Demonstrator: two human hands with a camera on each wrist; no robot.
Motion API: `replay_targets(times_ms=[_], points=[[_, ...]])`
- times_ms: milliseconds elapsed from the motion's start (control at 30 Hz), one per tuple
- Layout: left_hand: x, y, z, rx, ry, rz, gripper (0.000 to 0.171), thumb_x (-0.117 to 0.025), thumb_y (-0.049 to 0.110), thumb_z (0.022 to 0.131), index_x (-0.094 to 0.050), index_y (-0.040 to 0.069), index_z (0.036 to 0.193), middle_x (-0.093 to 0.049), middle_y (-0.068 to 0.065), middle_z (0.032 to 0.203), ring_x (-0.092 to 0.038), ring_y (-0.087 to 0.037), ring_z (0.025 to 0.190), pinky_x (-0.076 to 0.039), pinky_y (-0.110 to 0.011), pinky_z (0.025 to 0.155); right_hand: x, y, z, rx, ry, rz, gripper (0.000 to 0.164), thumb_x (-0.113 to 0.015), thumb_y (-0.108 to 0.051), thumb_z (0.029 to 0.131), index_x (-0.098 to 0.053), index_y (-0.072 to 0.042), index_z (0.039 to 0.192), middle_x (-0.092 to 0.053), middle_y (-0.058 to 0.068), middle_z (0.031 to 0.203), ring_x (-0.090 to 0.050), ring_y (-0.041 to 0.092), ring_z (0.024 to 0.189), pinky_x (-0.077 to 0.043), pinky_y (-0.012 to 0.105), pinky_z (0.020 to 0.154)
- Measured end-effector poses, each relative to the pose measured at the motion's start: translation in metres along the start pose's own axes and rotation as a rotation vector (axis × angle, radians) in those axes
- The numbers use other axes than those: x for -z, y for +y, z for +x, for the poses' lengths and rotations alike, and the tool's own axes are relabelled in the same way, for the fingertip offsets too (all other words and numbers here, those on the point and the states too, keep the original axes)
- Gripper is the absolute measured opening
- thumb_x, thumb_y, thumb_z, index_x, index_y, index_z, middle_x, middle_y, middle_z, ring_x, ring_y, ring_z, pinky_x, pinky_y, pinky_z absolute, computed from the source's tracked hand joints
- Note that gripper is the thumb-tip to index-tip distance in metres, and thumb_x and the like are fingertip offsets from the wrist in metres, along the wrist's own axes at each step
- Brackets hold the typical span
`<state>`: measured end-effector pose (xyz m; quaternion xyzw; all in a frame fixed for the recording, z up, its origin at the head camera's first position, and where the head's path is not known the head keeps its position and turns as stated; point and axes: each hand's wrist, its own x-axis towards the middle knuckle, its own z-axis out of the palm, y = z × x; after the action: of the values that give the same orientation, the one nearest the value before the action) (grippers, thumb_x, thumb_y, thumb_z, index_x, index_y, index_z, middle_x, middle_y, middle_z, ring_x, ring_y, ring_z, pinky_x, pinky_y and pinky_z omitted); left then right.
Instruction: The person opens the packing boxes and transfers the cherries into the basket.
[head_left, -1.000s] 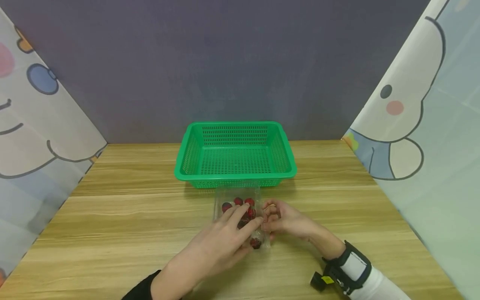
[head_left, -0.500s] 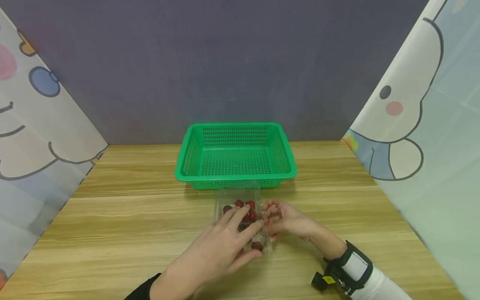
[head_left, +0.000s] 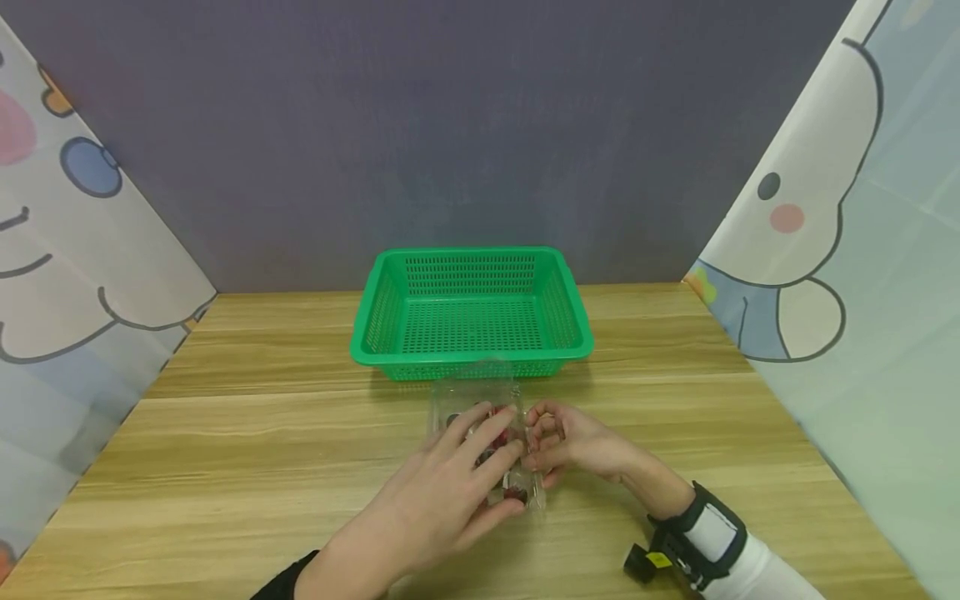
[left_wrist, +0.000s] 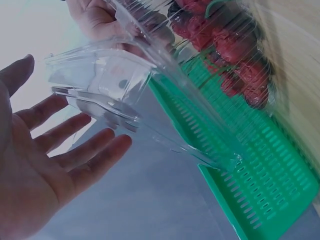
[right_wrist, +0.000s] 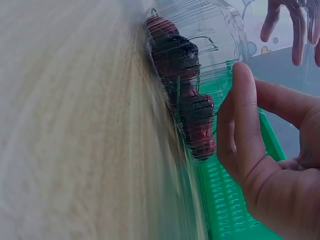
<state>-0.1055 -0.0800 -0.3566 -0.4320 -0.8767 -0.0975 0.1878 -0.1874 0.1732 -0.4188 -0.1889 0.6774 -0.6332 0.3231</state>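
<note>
A clear plastic clamshell box (right_wrist: 222, 37) rests on the table, with dark red, cherry-like fruits (left_wrist: 235, 45) with green stems inside. Its clear lid (left_wrist: 107, 82) stands raised at an angle in the left wrist view. My left hand (head_left: 423, 500) is over the box with fingers spread and nearly straight, the fingertips right at the lid. It hides part of the fruit in the head view. At the box's right side, my right hand (head_left: 573, 442) has its fingers curled and pinches the rim.
A green slotted plastic basket (head_left: 472, 357) stands just behind the box, near the dark back wall (head_left: 465, 142). The wood-grain table (head_left: 247, 433) runs between cartoon-printed side panels (head_left: 795, 208). A strapped wrist device (head_left: 697, 533) sits on the right forearm.
My left fingers have shifted slightly left and farther over the box, and the fruits now look paler behind clear plastic. The right hand has barely moved; the basket is in the same place.
</note>
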Motion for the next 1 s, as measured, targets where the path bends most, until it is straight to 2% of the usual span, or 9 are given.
replay_targets(times_ms=[267, 367, 433, 533, 667, 800, 900, 1000], points=[[0.005, -0.002, 0.001, -0.005, 0.07, -0.015, 0.047, -0.059, 0.051, 0.102, -0.066, 0.01, 0.126, -0.057, -0.009, 0.141, -0.049, -0.032, 0.136, -0.052, -0.044, 0.1, 0.001, 0.0, 0.0, 0.0, 0.001, 0.011, 0.046, -0.07, 0.002, 0.092, -0.038, 0.011, 0.124, -0.055, 0.012, 0.095, -0.062, 0.019, 0.076, -0.062, 0.035, 0.065], [0.007, -0.002, 0.0, 0.018, 0.11, -0.042, 0.047, -0.053, 0.051, 0.105, -0.066, 0.01, 0.123, -0.057, -0.009, 0.139, -0.051, -0.033, 0.133, -0.059, -0.042, 0.088, 0.001, 0.0, -0.001, 0.0, -0.001, 0.014, 0.047, -0.071, 0.003, 0.092, -0.038, 0.011, 0.124, -0.056, 0.012, 0.094, -0.063, 0.018, 0.074, -0.062, 0.035, 0.065], [0.01, -0.002, 0.0, 0.044, 0.132, -0.067, 0.048, -0.047, 0.052, 0.107, -0.065, 0.01, 0.121, -0.057, -0.009, 0.138, -0.052, -0.032, 0.131, -0.061, -0.04, 0.077, 0.002, 0.0, -0.001, 0.0, -0.003, 0.016, 0.048, -0.072, 0.003, 0.091, -0.038, 0.012, 0.125, -0.056, 0.011, 0.093, -0.064, 0.018, 0.073, -0.062, 0.034, 0.064], [0.017, -0.002, -0.001, 0.095, 0.153, -0.106, 0.05, -0.045, 0.053, 0.107, -0.064, 0.01, 0.124, -0.057, -0.008, 0.135, -0.054, -0.028, 0.128, -0.062, -0.038, 0.072, 0.002, 0.0, 0.0, -0.005, -0.007, 0.02, 0.051, -0.072, 0.003, 0.09, -0.037, 0.012, 0.126, -0.057, 0.01, 0.093, -0.064, 0.018, 0.074, -0.061, 0.033, 0.064], [0.027, -0.004, -0.005, 0.177, 0.186, -0.165, 0.055, -0.046, 0.055, 0.106, -0.061, 0.009, 0.131, -0.057, -0.006, 0.133, -0.055, -0.024, 0.126, -0.058, -0.042, 0.088, 0.002, -0.001, 0.0, -0.012, -0.012, 0.028, 0.057, -0.073, 0.002, 0.091, -0.034, 0.013, 0.131, -0.057, 0.008, 0.093, -0.065, 0.018, 0.075, -0.061, 0.033, 0.065], [0.034, -0.007, -0.008, 0.243, 0.216, -0.164, 0.061, -0.046, 0.056, 0.106, -0.06, 0.003, 0.135, -0.057, -0.007, 0.134, -0.055, -0.025, 0.127, -0.056, -0.044, 0.093, 0.002, -0.001, -0.001, -0.014, -0.003, 0.038, 0.064, -0.074, 0.002, 0.09, -0.032, 0.013, 0.137, -0.057, 0.008, 0.092, -0.066, 0.018, 0.076, -0.061, 0.033, 0.065], [0.037, -0.009, -0.01, 0.272, 0.264, -0.147, 0.062, -0.045, 0.053, 0.108, -0.064, -0.001, 0.132, -0.061, -0.009, 0.13, -0.059, -0.026, 0.122, -0.058, -0.043, 0.09, 0.003, -0.001, -0.001, -0.015, 0.009, 0.037, 0.067, -0.074, 0.002, 0.09, -0.031, 0.012, 0.14, -0.058, 0.009, 0.093, -0.067, 0.019, 0.076, -0.061, 0.034, 0.065], [0.039, -0.012, -0.01, 0.299, 0.326, -0.138, 0.048, -0.058, 0.04, 0.106, -0.07, -0.003, 0.123, -0.066, -0.011, 0.121, -0.067, -0.025, 0.107, -0.06, -0.038, 0.082, 0.003, -0.002, -0.002, -0.013, 0.014, 0.025, 0.07, -0.074, 0.003, 0.09, -0.03, 0.012, 0.143, -0.058, 0.011, 0.095, -0.067, 0.02, 0.077, -0.061, 0.034, 0.065]])
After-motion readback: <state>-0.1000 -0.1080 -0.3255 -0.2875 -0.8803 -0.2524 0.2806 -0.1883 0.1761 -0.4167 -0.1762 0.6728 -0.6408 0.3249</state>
